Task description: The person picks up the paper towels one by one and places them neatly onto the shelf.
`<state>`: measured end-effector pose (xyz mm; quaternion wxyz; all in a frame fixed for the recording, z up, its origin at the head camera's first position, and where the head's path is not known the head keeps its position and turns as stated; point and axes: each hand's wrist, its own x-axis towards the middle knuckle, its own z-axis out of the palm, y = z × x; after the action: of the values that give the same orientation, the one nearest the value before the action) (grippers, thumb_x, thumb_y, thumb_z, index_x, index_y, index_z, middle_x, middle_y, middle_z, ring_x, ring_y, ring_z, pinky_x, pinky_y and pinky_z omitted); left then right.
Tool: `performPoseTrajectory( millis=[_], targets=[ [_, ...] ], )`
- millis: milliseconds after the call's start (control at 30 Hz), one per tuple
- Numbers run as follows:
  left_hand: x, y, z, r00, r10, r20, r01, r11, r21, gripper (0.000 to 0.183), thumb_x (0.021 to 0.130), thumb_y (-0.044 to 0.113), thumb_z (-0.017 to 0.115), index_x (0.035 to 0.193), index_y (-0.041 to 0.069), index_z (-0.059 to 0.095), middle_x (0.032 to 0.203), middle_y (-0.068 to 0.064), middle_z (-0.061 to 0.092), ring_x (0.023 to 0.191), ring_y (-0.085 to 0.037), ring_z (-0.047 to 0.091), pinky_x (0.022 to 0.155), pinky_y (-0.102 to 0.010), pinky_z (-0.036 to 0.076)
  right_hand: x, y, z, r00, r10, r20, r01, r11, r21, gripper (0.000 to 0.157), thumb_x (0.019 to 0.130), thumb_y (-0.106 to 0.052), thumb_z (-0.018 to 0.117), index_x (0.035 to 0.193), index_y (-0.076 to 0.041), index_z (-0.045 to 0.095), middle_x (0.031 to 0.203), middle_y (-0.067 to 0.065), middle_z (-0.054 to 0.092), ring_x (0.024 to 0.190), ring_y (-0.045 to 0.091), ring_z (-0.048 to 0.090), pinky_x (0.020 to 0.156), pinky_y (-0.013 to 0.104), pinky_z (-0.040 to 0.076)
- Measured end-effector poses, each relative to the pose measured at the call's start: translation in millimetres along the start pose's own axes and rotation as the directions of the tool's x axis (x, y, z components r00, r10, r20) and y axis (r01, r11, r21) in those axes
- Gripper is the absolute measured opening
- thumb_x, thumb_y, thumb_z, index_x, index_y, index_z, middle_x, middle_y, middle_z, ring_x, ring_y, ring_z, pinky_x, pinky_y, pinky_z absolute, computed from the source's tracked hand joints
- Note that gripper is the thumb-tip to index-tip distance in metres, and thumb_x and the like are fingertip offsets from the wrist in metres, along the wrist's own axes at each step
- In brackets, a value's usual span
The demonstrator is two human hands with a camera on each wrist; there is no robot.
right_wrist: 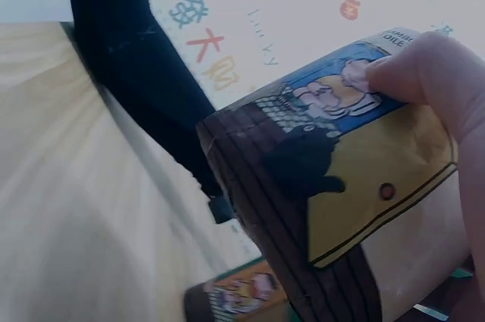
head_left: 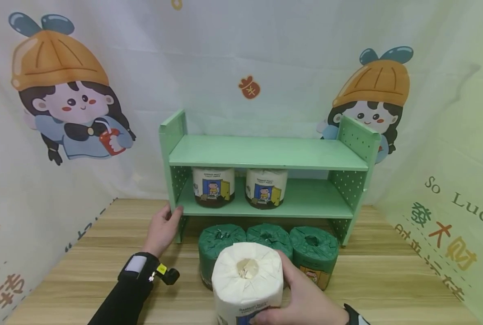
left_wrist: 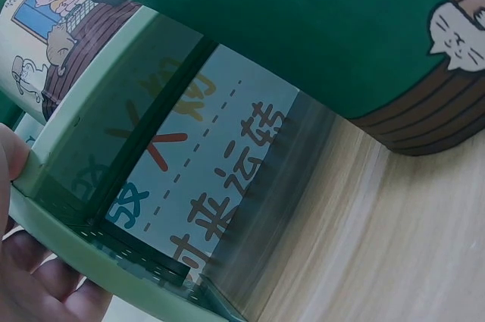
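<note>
My right hand (head_left: pixel 306 295) grips a white-wrapped toilet paper roll (head_left: pixel 247 275) by its side, raised in front of the green rolls. In the right wrist view the thumb presses on the roll's printed picture (right_wrist: pixel 341 132). At the far side, my left hand (head_left: pixel 164 230) holds the left side panel of a green two-tier shelf (head_left: pixel 261 210). The left wrist view has the thumb at the panel's front edge and curled fingers (left_wrist: pixel 49 280) on its outer face. Two white rolls, a left one (head_left: pixel 213 187) and a right one (head_left: pixel 266 188), stand on the lower tier.
Three green-wrapped rolls stand in a row on the wooden table (head_left: pixel 387 271) before the shelf: left (head_left: pixel 208 253), middle (head_left: pixel 269 234) and right (head_left: pixel 314 253). The held roll partly covers the left and middle ones. A printed cloth (head_left: pixel 290 45) hangs behind and at the sides.
</note>
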<state>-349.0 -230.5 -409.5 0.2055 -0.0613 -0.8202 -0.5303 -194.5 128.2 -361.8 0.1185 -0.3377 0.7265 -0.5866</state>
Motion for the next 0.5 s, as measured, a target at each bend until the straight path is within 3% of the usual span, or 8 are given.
performPoseTrajectory(
  millis=[133,233,367,500],
  targets=[
    [-0.2,-0.3,0.4,1.0,0.002,0.002,-0.002,1.0,-0.013,0.043,0.106,0.036,0.047,0.137,0.008,0.056,0.129,-0.017,0.059,0.114,-0.026,0.052,0.092,-0.054,0.046,-1,-8,-10.3,1.0,-0.006,-0.028,0.008,0.998,0.066,0.089,0.082,-0.011,0.081,0.15,-0.024,0.026,0.142,0.006,0.042,0.126,0.026,0.04,0.098,0.053,0.036],
    [0.0,-0.5,0.6,1.0,0.0,0.007,0.0,1.0,-0.018,0.043,0.107,0.036,0.047,0.138,0.008,0.055,0.129,-0.017,0.058,0.115,-0.027,0.052,0.093,-0.055,0.046,1,-11,-19.9,0.996,-0.07,-0.058,0.073,0.995,0.062,0.087,0.081,-0.006,0.08,0.15,-0.02,0.027,0.141,0.009,0.043,0.124,0.029,0.043,0.096,0.052,0.041],
    [0.7,-1.4,0.7,1.0,-0.001,0.003,0.001,1.0,-0.011,0.043,0.106,0.038,0.047,0.136,0.009,0.056,0.127,-0.017,0.059,0.113,-0.026,0.053,0.09,-0.053,0.047,4,-12,-35.8,0.978,-0.174,-0.118,0.169,0.984,-0.046,0.089,0.079,-0.006,0.08,0.151,-0.019,0.029,0.14,0.007,0.045,0.125,0.029,0.043,0.097,0.058,0.037],
    [1.1,-1.5,1.0,1.0,0.002,-0.005,-0.002,1.0,-0.002,0.042,0.106,0.038,0.047,0.135,0.009,0.057,0.126,-0.016,0.06,0.111,-0.025,0.054,0.088,-0.052,0.048,5,-14,-50.5,0.962,-0.209,-0.174,0.191,0.975,-0.114,0.091,0.079,-0.008,0.08,0.152,-0.02,0.027,0.141,0.006,0.043,0.125,0.028,0.042,0.096,0.06,0.036]
  ],
)
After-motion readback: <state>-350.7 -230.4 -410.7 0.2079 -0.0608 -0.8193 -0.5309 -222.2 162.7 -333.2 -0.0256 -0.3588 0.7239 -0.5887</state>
